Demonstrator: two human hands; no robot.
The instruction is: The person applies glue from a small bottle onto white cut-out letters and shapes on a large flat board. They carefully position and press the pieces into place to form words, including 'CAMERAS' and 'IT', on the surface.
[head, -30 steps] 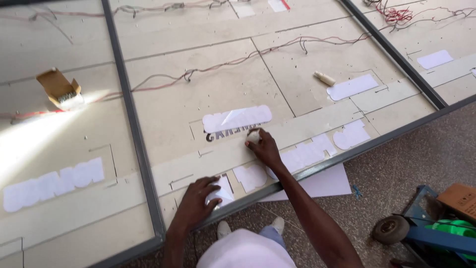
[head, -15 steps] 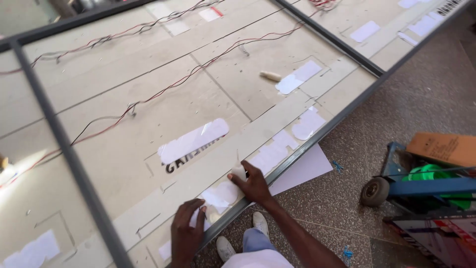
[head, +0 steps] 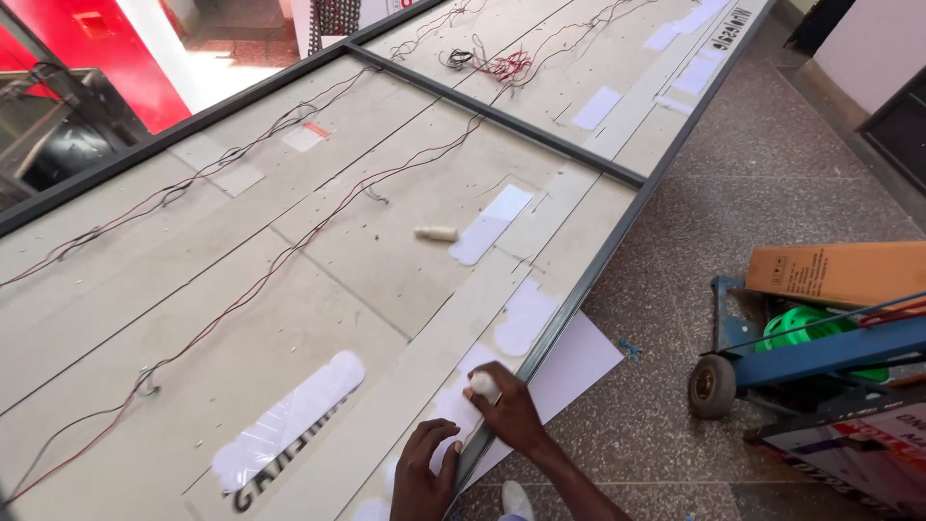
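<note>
Pressing along a pale beige flat panel (head: 318,280) framed in dark metal, the right hand (head: 511,415) is curled around a small white rounded object (head: 482,384), held against a white adhesive strip (head: 453,405) near the panel's edge. The left hand (head: 422,475) lies flat, fingers spread, just beside it on the same strip. Uneven pressure could crease the strip; a slip past the dark grey metal frame edge (head: 579,289) could drop the object onto the speckled floor (head: 733,174).
</note>
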